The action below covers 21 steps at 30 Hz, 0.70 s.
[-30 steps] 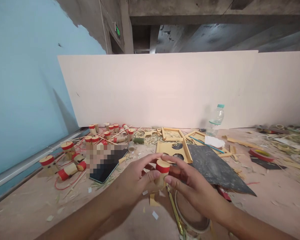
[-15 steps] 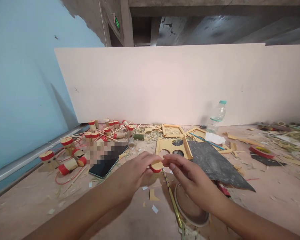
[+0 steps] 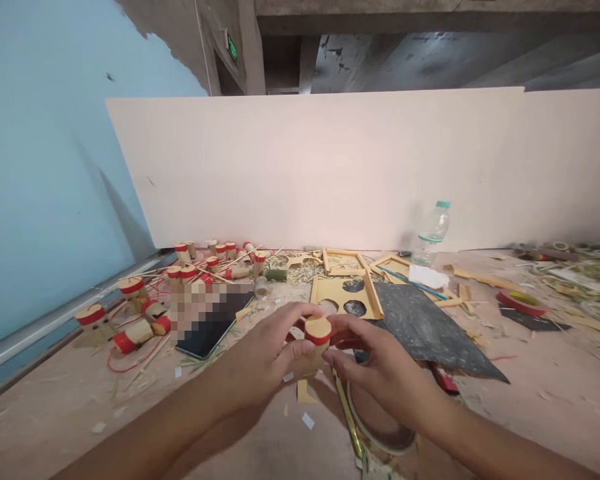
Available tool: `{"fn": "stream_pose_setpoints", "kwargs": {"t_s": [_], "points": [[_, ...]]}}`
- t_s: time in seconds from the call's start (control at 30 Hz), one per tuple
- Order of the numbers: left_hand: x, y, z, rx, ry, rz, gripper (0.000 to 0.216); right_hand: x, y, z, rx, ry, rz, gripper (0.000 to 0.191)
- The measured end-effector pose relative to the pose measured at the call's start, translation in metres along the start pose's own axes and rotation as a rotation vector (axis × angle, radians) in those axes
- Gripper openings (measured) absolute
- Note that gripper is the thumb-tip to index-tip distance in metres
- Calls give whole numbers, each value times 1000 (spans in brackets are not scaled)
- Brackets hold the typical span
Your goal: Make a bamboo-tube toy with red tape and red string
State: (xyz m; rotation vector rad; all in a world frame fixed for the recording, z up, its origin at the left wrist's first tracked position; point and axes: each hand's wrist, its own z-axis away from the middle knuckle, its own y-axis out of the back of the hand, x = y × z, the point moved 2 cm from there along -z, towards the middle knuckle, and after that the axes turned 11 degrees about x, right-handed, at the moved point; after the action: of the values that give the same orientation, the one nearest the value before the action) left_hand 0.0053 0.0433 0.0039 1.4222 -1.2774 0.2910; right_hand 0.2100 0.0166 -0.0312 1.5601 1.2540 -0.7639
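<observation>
A short bamboo cylinder (image 3: 318, 343) with a tan top and a red band round its upper edge is held upright above the table. My left hand (image 3: 273, 341) grips its left side between thumb and fingers. On the other side, the curled fingers and thumb of my right hand (image 3: 375, 350) rest against it; the fingertips behind are partly hidden. Under my right wrist lies a tape roll (image 3: 405, 447), with a thin gold-coloured stick (image 3: 350, 417) beside it. Small paper scraps (image 3: 307, 421) lie below the cylinder.
Several similar red-banded cylinders (image 3: 131, 287) with strings and sticks crowd the left. A phone (image 3: 213, 333) lies near my left hand. Beyond are a tan frame with holes (image 3: 335, 288), a dark sheet (image 3: 425, 327), a water bottle (image 3: 431, 233) and a red tape roll (image 3: 523, 302).
The cylinder has come slightly nearer and more of its side shows. My right fingers, earlier over its top edge, have lowered round its right side.
</observation>
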Motion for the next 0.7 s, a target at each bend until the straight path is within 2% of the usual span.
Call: {"fn": "stream_pose_setpoints", "kwargs": {"t_s": [0.1, 0.2, 0.33, 0.47, 0.57, 0.7], "points": [[-2, -5, -1, 20, 178, 171, 46, 1, -1, 0, -10, -7, 10, 21], [-3, -4, -4, 77, 287, 219, 47, 1, 2, -1, 19, -11, 48, 20], [-3, 5, -7, 238, 340, 183, 54, -6, 9, -5, 69, 2, 171, 24], [-2, 5, -7, 262, 365, 196, 51, -16, 25, -12, -39, 6, 391, 16], [-2, 1, -6, 240, 374, 203, 49, -14, 62, -25, -52, -30, 620, 17], [-3, -3, -4, 228, 369, 198, 44, 3, 152, -48, 152, -185, 974, 10]]}}
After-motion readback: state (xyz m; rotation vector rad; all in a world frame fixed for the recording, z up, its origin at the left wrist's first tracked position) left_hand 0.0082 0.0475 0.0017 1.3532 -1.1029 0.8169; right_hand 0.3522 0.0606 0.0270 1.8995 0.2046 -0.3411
